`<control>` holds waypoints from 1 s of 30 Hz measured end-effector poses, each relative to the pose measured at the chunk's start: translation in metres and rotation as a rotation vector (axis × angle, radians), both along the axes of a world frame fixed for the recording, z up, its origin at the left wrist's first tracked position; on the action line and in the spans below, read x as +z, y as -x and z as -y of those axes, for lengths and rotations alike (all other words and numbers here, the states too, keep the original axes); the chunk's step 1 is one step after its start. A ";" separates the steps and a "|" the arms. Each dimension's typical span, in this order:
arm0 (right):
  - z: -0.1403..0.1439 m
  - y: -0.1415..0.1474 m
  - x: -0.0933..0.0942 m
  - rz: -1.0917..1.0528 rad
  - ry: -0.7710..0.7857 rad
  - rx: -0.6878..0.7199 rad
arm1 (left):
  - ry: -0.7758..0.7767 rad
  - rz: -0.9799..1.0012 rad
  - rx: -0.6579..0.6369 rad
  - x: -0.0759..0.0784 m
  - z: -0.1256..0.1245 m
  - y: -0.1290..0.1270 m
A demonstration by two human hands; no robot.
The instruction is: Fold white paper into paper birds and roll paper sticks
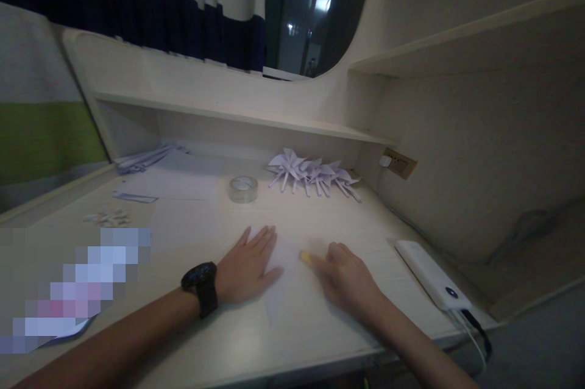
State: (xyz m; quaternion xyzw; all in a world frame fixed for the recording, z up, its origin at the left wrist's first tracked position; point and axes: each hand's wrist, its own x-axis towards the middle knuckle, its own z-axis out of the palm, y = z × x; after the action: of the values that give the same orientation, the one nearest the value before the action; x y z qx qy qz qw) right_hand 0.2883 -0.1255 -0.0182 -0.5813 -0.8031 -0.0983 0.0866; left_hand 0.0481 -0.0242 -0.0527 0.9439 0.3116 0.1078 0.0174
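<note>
My left hand [249, 267], with a black watch on its wrist, lies flat with spread fingers on a thin white sheet of paper [286, 255] on the desk. A pointed part of that paper reaches toward the desk's front edge, and my palm hides some of it. Just right of the paper, my right hand [345, 276] is closed around a small yellow tool [306, 257]. Its tip points left at the paper's edge. Motion blur and my fingers hide what kind of tool it is.
Behind my hands are a clear tape roll [244, 190] and several white paper pinwheels [315, 172]. Paper sheets [171, 178] and small white pieces [109, 217] lie left. A white box-shaped device [429, 273] with cables sits right. A blurred-out object [77, 297] covers the lower left.
</note>
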 end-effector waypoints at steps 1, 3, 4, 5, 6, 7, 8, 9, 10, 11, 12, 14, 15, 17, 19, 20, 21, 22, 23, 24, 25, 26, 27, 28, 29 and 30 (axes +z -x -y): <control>0.000 0.002 -0.001 0.006 -0.002 -0.010 | 0.004 0.002 -0.002 0.000 0.000 0.000; 0.001 0.005 -0.002 0.014 -0.007 -0.035 | 0.006 0.014 -0.005 0.001 0.000 0.000; 0.000 0.006 -0.003 0.017 -0.010 -0.052 | 0.006 0.021 -0.006 0.001 0.000 0.000; 0.000 0.007 -0.004 0.022 -0.011 -0.070 | 0.007 0.025 -0.006 0.001 0.000 0.000; -0.001 0.005 -0.004 0.028 -0.011 -0.089 | 0.009 0.026 -0.005 0.001 0.000 0.000; -0.002 0.003 -0.004 0.034 -0.011 -0.107 | 0.013 0.024 -0.003 0.001 0.001 0.000; -0.002 -0.001 -0.004 0.038 -0.012 -0.123 | 0.017 0.020 -0.001 0.002 0.001 0.000; -0.002 -0.007 -0.003 0.039 -0.013 -0.135 | 0.022 0.013 -0.001 0.002 0.001 0.001; -0.001 -0.014 -0.003 0.037 -0.017 -0.146 | 0.027 0.007 -0.003 0.003 0.000 0.001; 0.000 -0.021 -0.002 0.030 -0.019 -0.154 | 0.033 0.003 -0.004 0.004 0.000 0.002; 0.002 -0.028 -0.002 0.023 -0.022 -0.163 | 0.041 -0.002 -0.010 0.005 -0.001 0.002; 0.004 -0.041 -0.002 0.008 -0.031 -0.189 | 0.065 -0.011 -0.026 0.008 -0.002 0.005; 0.005 -0.046 -0.002 0.003 -0.037 -0.205 | 0.077 -0.011 -0.032 0.010 -0.003 0.006; 0.005 -0.052 -0.004 -0.001 -0.052 -0.226 | 0.087 -0.004 -0.031 0.015 -0.004 0.008; 0.004 -0.053 -0.005 0.002 -0.065 -0.226 | 0.065 0.011 -0.016 0.022 -0.004 0.009; 0.003 -0.053 -0.005 0.004 -0.069 -0.224 | 0.046 0.014 -0.009 0.026 -0.003 0.009; 0.001 -0.053 -0.006 0.004 -0.072 -0.221 | 0.025 0.011 -0.005 0.030 -0.002 0.008; 0.000 -0.052 -0.006 0.002 -0.072 -0.217 | 0.002 0.002 -0.001 0.034 -0.001 0.007; -0.002 -0.052 -0.005 -0.003 -0.067 -0.214 | -0.022 -0.012 0.004 0.037 0.000 0.005; -0.003 -0.053 -0.005 -0.010 -0.061 -0.213 | -0.045 -0.029 0.014 0.040 0.002 0.002; -0.005 -0.053 -0.004 -0.022 -0.056 -0.217 | -0.071 -0.048 0.029 0.042 0.003 -0.001; -0.007 -0.054 -0.003 -0.040 -0.051 -0.225 | -0.097 -0.068 0.051 0.043 0.004 -0.004; -0.009 -0.056 -0.002 -0.071 -0.046 -0.234 | -0.121 -0.084 0.076 0.044 0.004 -0.008; -0.012 -0.057 -0.001 -0.123 -0.040 -0.238 | -0.139 -0.094 0.105 0.044 0.005 -0.012; -0.014 -0.058 0.001 -0.201 -0.036 -0.235 | -0.145 -0.097 0.140 0.044 0.004 -0.016; -0.016 -0.060 0.003 -0.301 -0.031 -0.226 | -0.138 -0.092 0.186 0.043 0.004 -0.019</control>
State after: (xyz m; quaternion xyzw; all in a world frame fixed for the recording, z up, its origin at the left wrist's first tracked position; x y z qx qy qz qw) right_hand 0.3478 -0.1090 -0.0149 -0.6744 -0.7091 -0.0317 0.2033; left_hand 0.0674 -0.0277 -0.0092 0.9138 0.3902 0.0868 -0.0722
